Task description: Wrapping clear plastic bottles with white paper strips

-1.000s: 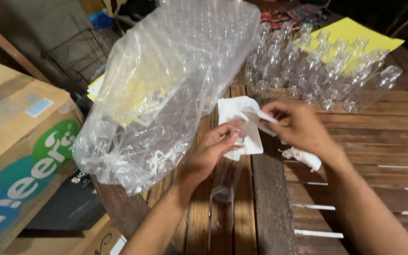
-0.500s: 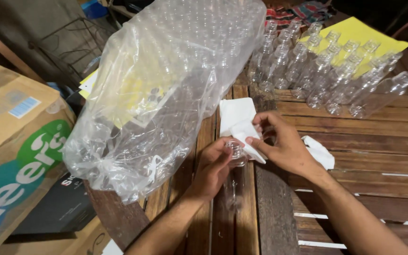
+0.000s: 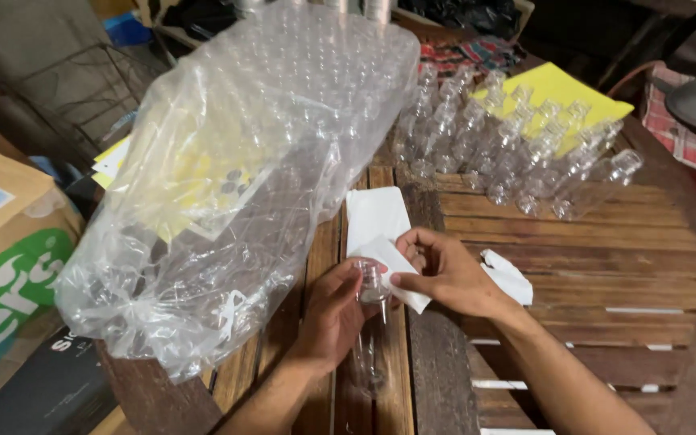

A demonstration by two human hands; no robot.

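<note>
Gripping a clear bottle (image 3: 372, 322) at its neck, the left hand (image 3: 333, 316) keeps its long axis twelve-to-six (mouth toward twelve); the right hand (image 3: 445, 274), at two o'clock, pinches a white paper (image 3: 395, 266) against the mouth

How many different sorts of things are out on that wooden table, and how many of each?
Big clear plastic bag of bottles: 1
Loose clear bottles: too many to count
Bottle in left hand: 1
White paper pieces: 3
Yellow sheet: 1
Total: 6, plus the loose bottles
</note>
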